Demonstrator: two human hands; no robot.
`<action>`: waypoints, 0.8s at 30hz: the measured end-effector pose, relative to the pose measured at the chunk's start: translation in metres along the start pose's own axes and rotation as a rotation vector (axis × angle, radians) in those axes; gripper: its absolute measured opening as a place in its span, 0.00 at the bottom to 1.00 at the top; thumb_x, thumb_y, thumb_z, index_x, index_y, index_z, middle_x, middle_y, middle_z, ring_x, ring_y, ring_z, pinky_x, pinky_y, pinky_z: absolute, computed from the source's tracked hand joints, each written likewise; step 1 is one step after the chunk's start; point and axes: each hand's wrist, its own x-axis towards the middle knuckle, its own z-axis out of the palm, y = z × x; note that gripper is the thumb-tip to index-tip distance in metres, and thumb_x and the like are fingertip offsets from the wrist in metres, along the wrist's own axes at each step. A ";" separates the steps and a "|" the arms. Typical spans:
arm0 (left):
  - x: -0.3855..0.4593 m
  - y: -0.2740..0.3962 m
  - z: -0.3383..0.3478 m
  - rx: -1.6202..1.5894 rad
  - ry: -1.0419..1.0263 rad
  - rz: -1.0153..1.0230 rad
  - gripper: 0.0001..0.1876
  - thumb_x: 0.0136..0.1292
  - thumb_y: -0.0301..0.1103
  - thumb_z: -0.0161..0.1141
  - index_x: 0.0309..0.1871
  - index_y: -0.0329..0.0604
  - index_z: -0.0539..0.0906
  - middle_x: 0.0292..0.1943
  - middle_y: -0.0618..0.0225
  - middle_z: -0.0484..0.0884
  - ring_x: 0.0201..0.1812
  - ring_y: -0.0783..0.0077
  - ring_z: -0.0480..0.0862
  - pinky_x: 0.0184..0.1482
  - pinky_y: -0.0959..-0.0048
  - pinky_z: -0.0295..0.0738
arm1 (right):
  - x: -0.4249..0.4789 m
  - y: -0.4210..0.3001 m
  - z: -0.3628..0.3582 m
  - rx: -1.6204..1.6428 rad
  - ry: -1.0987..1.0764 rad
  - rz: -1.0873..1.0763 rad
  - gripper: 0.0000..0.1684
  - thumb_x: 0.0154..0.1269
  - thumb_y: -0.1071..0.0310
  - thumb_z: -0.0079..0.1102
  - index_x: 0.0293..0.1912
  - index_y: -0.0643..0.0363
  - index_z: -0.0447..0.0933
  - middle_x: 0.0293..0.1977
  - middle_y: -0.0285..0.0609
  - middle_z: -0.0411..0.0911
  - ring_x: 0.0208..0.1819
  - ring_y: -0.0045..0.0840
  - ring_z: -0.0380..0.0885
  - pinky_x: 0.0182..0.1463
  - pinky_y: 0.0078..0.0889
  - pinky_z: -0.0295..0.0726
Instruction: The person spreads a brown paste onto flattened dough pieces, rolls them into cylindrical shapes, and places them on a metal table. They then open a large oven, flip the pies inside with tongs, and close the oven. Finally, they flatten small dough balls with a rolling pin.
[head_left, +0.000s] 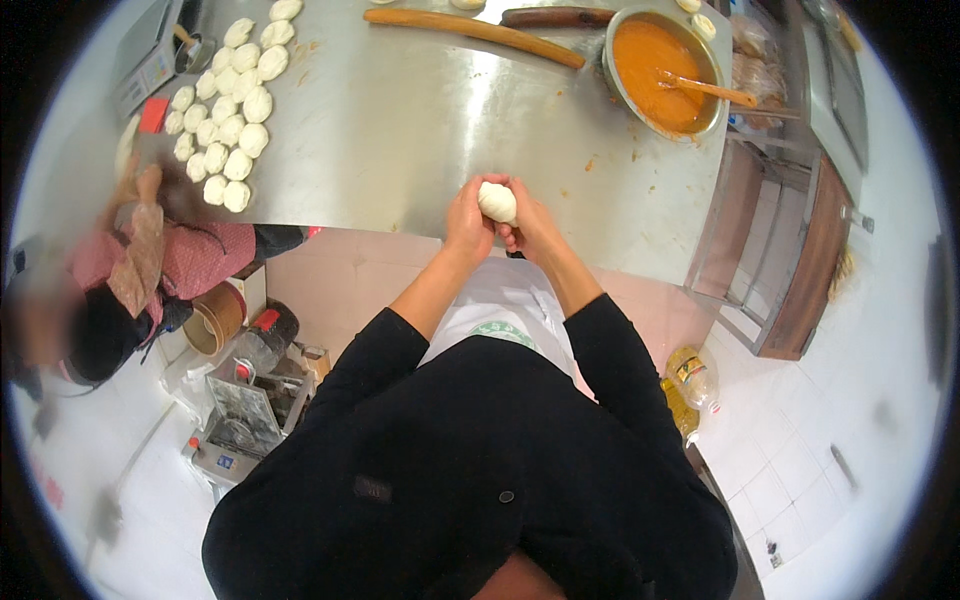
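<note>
Between both my hands is one rounded piece of pale dough (497, 202) with twisted folds, just above the near edge of the steel table (390, 142). My left hand (469, 221) cups its left side, and my right hand (529, 221) wraps its right side, with fingers curled below. At the table's left lie several pale dough pieces (245, 57) in rows. A metal bowl of orange filling or sauce (652, 67) stands at the far right, a wooden-handled utensil (712, 88) resting in it. A long wooden rolling pin (472, 30) and a darker one (559, 17) lie near the far side.
A co-worker (187, 255) in a pink apron works at the table's left end, near a red card (154, 115) and a scale (146, 75). A wooden-sided rack (799, 262) stands at the right; plastic oil bottles (691, 375) are on the floor.
</note>
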 end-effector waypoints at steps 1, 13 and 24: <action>0.003 -0.002 0.004 0.052 0.025 0.008 0.18 0.84 0.42 0.46 0.54 0.36 0.79 0.53 0.56 0.83 0.57 0.59 0.83 0.57 0.56 0.80 | -0.002 -0.008 0.000 0.153 -0.053 0.207 0.39 0.82 0.33 0.32 0.48 0.57 0.81 0.24 0.42 0.81 0.21 0.25 0.79 0.23 0.30 0.75; 0.057 -0.054 -0.019 1.469 -0.358 1.144 0.26 0.68 0.34 0.66 0.68 0.35 0.76 0.69 0.48 0.74 0.69 0.46 0.75 0.75 0.50 0.68 | -0.030 0.060 -0.079 -0.192 0.403 0.032 0.21 0.80 0.53 0.56 0.47 0.65 0.80 0.34 0.41 0.85 0.32 0.21 0.83 0.33 0.26 0.84; 0.050 -0.026 -0.043 1.528 -0.419 0.923 0.51 0.60 0.38 0.73 0.81 0.32 0.56 0.78 0.42 0.64 0.79 0.40 0.63 0.79 0.51 0.59 | 0.019 0.021 -0.021 -0.709 0.317 -0.435 0.12 0.70 0.63 0.66 0.40 0.63 0.80 0.30 0.51 0.85 0.31 0.39 0.85 0.37 0.41 0.82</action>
